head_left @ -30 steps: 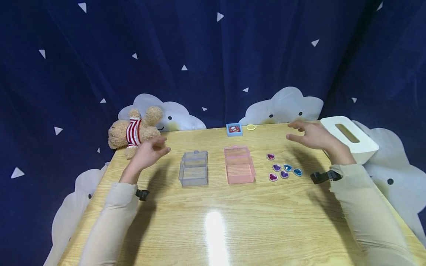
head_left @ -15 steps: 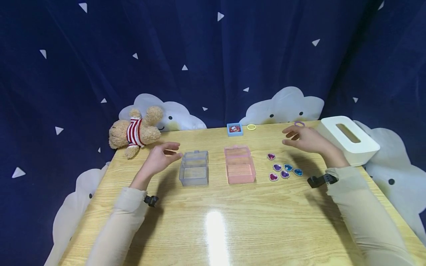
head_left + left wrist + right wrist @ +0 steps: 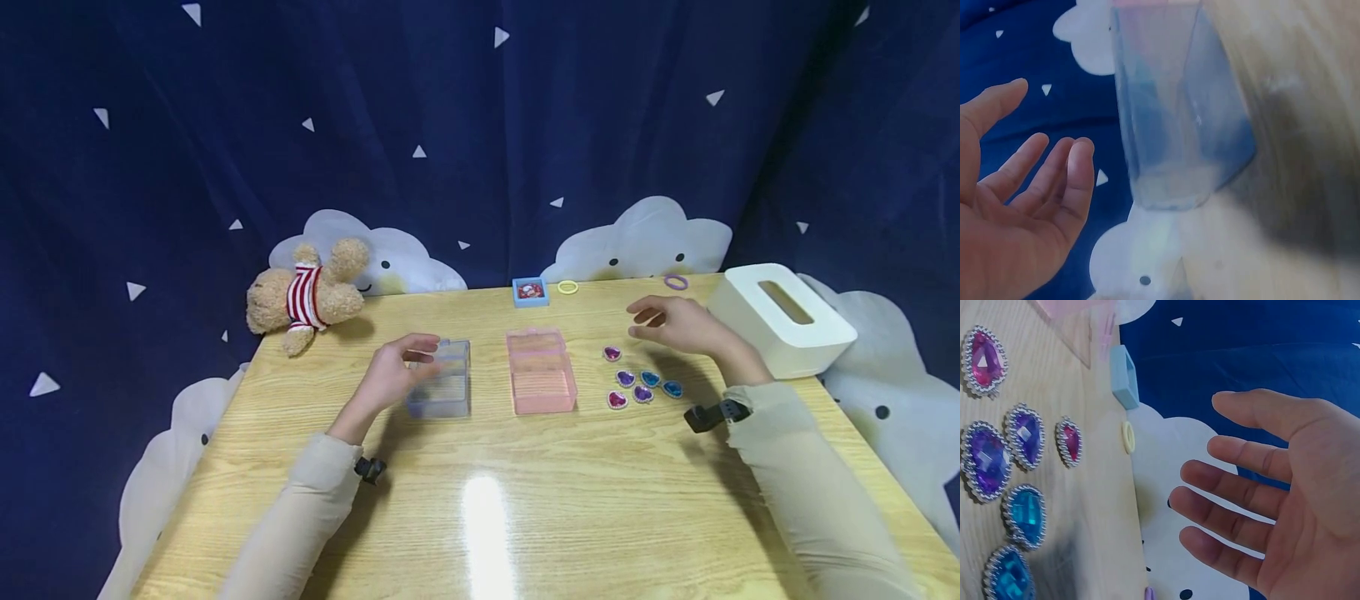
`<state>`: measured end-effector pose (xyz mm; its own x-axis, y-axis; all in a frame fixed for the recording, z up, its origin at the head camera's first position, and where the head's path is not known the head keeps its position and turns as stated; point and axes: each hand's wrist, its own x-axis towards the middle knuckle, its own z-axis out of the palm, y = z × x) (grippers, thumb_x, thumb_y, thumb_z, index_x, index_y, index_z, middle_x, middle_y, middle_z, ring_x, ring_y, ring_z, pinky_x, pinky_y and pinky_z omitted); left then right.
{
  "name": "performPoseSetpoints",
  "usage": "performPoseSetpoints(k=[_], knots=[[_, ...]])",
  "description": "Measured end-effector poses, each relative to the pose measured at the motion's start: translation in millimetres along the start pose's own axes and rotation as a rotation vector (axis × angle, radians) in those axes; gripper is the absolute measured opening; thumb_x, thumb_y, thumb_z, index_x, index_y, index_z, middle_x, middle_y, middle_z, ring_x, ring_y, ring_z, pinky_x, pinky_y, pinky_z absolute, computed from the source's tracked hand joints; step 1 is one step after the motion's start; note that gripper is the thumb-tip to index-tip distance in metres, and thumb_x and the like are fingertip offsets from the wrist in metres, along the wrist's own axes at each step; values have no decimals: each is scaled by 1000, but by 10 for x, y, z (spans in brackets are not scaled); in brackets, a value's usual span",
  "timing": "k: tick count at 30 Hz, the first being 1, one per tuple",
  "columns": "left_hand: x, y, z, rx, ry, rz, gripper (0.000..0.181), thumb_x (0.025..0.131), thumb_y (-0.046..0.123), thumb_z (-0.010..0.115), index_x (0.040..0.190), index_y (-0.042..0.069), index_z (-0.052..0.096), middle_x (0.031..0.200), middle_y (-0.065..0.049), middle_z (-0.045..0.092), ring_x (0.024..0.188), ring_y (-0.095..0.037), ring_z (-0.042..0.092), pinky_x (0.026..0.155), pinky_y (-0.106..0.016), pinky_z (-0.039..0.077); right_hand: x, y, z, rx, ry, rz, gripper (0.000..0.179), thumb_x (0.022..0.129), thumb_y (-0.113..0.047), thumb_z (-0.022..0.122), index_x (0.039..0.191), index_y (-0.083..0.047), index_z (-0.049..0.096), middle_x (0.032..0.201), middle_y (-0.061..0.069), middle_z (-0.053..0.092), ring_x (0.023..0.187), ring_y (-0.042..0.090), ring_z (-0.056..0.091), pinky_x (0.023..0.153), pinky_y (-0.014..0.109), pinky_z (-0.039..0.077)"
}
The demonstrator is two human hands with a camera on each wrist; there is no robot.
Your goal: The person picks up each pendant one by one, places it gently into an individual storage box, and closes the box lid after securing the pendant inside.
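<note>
My left hand (image 3: 393, 372), fingers loosely bent and holding nothing, overlaps the left side of a clear grey plastic box (image 3: 442, 407) in the head view. That box has its lid tipped back; in the left wrist view the clear box (image 3: 1166, 125) lies beyond the fingertips. A pink see-through box (image 3: 543, 400), lid also back, stands to its right. My right hand (image 3: 678, 325) hovers with relaxed, spread fingers above and behind several heart-shaped gems (image 3: 642, 393) in red, purple and blue. The right wrist view shows their beaded silver rims, with a purple gem (image 3: 988, 459) nearest the left edge.
At the back edge lie a small blue square frame (image 3: 530, 292), a yellow ring (image 3: 567, 287) and a purple ring (image 3: 676, 282). A teddy bear (image 3: 303, 296) in a striped shirt lies back left. A white tissue box (image 3: 787, 333) stands at the right beside my right forearm.
My left hand has moved right, from near the teddy bear to the grey box. The right hand has shifted slightly left and nearer, uncovering the purple ring. The boxes and gems stay put.
</note>
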<state>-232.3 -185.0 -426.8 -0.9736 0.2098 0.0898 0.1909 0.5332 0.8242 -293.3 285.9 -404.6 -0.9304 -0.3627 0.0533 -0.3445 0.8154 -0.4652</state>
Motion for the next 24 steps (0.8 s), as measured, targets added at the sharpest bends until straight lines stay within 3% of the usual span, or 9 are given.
performPoseSetpoints(k=[8,18,24], knots=[[-27,44,268,-59,-36,4,46,89,19,76,134,16,62,131,-15,65,110,-29,69,83,-36,60,15,-2,125,46,-2,-9,37,92,-26,72,123,-6,66,105,12,74,95,27,71,84,40,55],[-28,172,578,-96,-42,22,43,89,22,76,130,17,65,128,-9,67,106,-24,70,80,-32,61,54,59,276,51,-30,22,39,91,-23,73,123,-3,66,107,13,73,100,30,70,90,47,54],[28,250,720,-110,-65,43,40,88,14,77,127,12,66,128,-13,67,107,-27,71,80,-30,61,77,87,374,56,-59,49,38,92,-23,71,123,-1,66,107,13,72,96,26,68,87,43,54]])
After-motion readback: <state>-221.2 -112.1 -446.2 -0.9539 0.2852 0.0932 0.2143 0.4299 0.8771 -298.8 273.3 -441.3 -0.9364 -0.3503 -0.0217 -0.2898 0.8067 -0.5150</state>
